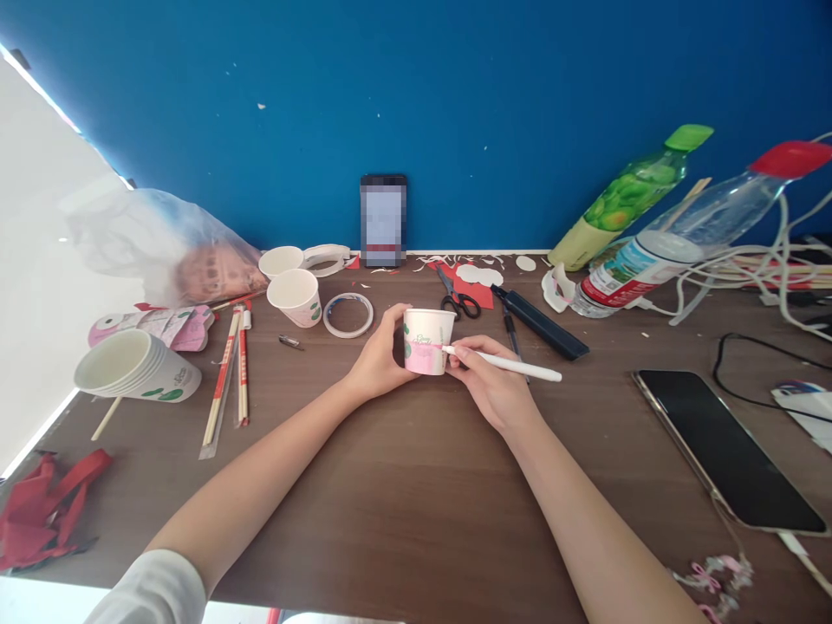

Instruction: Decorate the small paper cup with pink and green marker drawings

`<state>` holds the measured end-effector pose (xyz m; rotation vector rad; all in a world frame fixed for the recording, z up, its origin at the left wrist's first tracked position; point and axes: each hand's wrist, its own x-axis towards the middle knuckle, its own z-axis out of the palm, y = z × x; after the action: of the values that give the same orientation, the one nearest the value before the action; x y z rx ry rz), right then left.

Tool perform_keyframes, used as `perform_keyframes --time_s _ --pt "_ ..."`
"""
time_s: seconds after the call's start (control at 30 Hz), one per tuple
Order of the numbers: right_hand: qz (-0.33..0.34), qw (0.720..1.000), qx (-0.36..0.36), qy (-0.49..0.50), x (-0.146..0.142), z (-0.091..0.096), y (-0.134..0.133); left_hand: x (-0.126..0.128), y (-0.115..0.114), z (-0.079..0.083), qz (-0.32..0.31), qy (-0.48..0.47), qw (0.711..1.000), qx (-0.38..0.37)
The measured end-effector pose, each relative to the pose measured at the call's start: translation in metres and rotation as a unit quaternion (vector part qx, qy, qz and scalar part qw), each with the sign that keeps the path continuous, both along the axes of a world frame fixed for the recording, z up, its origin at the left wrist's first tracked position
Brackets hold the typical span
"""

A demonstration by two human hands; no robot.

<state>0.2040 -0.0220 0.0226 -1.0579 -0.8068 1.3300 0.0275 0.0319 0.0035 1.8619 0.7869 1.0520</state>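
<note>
A white paper cup (425, 322) with green print stands upright near the middle of the table, its lower part coloured pink. My left hand (378, 357) is wrapped round the cup's left side, with some fingers hidden behind it. Between the fingers of my right hand (495, 390) is a slim white marker (523, 367). Its tip meets the cup's right front, at the upper edge of the pink area. Just behind the cup lie black-handled scissors (460, 302) and red paper (479, 293).
Stacked paper cups (169, 373), wrapped chopsticks (222, 381) and a tape roll (349, 315) lie left. A phone (383, 221) leans on the blue wall. At right are a black case (542, 325), tilted bottles (640, 269), white cables and another phone (728, 446).
</note>
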Motion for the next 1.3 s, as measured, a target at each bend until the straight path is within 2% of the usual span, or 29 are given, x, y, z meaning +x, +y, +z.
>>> perform_keyframes --time_s 0.53,1.3 --pt "0.02 0.999 -0.027 -0.018 0.0034 -0.0022 0.0008 0.0001 0.0008 0.0012 0.003 0.005 1.0 -0.014" --pt "0.063 0.996 -0.022 -0.058 0.0047 -0.0008 0.0006 0.0009 0.001 0.0029 -0.002 -0.013 1.0 -0.026"
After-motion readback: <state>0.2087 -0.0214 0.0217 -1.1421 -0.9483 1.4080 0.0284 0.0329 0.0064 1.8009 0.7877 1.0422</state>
